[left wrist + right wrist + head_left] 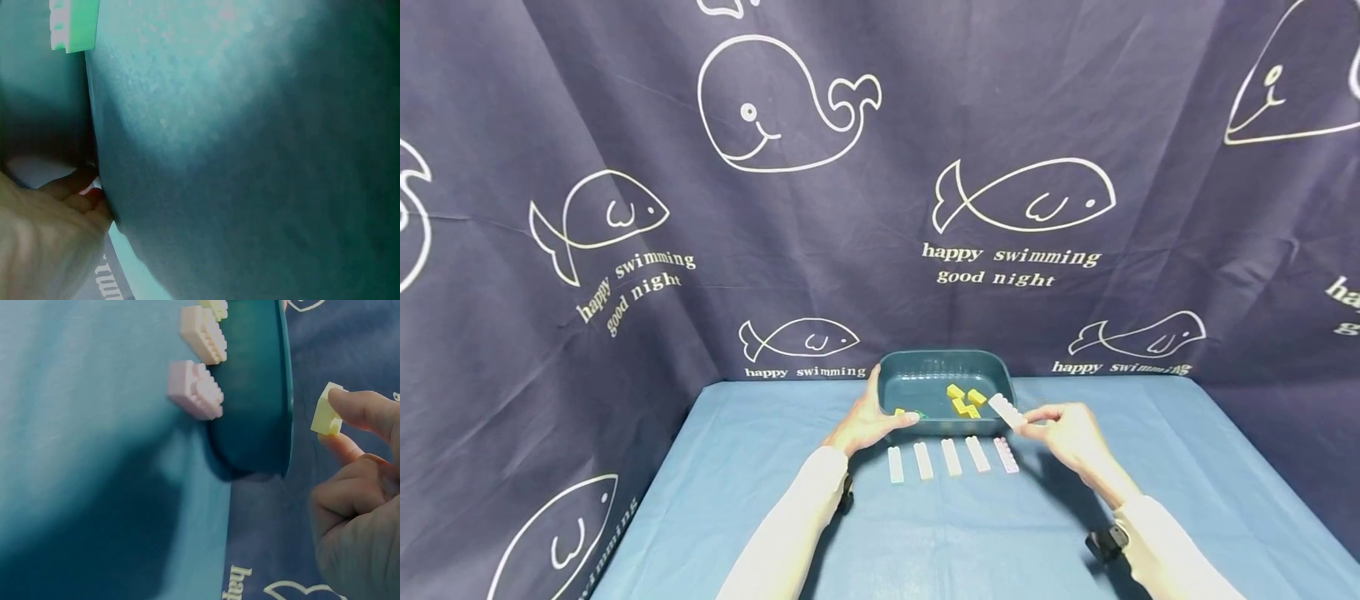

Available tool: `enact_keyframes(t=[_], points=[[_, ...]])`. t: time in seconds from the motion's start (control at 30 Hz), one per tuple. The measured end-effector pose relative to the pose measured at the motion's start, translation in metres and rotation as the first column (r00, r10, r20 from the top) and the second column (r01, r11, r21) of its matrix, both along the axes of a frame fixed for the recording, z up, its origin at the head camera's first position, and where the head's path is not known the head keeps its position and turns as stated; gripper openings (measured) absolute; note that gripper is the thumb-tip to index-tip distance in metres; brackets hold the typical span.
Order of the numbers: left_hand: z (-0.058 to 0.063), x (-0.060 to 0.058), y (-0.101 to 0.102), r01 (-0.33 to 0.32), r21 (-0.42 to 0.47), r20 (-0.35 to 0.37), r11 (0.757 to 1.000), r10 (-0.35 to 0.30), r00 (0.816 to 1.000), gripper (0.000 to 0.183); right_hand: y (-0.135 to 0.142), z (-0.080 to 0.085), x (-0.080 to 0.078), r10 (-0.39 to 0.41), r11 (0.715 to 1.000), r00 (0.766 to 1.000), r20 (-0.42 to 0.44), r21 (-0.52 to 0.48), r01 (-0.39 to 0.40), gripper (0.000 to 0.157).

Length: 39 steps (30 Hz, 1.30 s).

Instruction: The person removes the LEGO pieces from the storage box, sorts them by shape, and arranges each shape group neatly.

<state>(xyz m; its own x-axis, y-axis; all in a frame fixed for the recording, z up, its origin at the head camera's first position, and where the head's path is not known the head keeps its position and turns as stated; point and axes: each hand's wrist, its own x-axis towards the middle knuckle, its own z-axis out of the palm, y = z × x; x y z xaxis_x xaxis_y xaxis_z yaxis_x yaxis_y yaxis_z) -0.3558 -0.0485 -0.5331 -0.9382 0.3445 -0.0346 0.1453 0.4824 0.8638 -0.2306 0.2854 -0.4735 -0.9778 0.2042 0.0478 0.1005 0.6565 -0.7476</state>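
Observation:
A dark teal plastic bin (951,427) stands at the back of the table. My left hand (867,423) grips its front left corner, with the thumb over the front rim and the fingers along the left side. My right hand (1067,429) pinches a pale yellow building brick (324,414) between thumb and fingertips, at the bin's front right corner and above the rim. Inside the bin lie several yellow bricks (958,406), and a green piece (922,415) shows by my left thumb. The left wrist view has a green brick (82,25) near the bin wall.
Several pale building bricks (951,457) lie in a row in front of the bin, ending at a pink brick (1006,455) on the right. A blue cloth covers the table (947,542). A dark curtain (880,217) with whale and fish drawings hangs right behind the table.

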Motion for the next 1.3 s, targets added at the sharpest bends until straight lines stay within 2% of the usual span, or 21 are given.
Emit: enact_keyframes(t=[0.2, 0.33, 0.5, 0.93, 1.3], points=[[-0.004, 0.002, -0.002, -0.003, 0.014, 0.006, 1.000, 0.003, 1.000, 0.132, 0.013, -0.011, 0.020, -0.038, 0.999, 0.999, 0.019, 0.025, 0.037, 0.024], [-0.005, 0.003, -0.003, -0.006, 0.030, 0.004, 1.000, 0.006, 1.000, 0.132, 0.022, -0.017, 0.026, -0.069, 0.997, 0.997, 0.043, 0.049, 0.067, 0.027], [-0.005, 0.004, -0.003, -0.010, 0.007, -0.007, 1.000, 0.010, 1.000, 0.133, 0.030, -0.024, 0.031, -0.114, 0.992, 0.990, 0.080, 0.061, 0.109, 0.031], [-0.002, 0.002, 0.000, 0.004, 0.024, -0.026, 1.000, -0.004, 1.000, 0.131, 0.032, -0.043, 0.033, -0.162, 0.983, 0.981, 0.109, 0.098, 0.152, 0.028], [0.001, 0.001, 0.000, 0.014, 0.013, -0.021, 1.000, -0.013, 1.000, 0.131, 0.025, -0.045, 0.031, -0.163, 0.977, 0.980, 0.113, 0.158, 0.144, 0.023]])
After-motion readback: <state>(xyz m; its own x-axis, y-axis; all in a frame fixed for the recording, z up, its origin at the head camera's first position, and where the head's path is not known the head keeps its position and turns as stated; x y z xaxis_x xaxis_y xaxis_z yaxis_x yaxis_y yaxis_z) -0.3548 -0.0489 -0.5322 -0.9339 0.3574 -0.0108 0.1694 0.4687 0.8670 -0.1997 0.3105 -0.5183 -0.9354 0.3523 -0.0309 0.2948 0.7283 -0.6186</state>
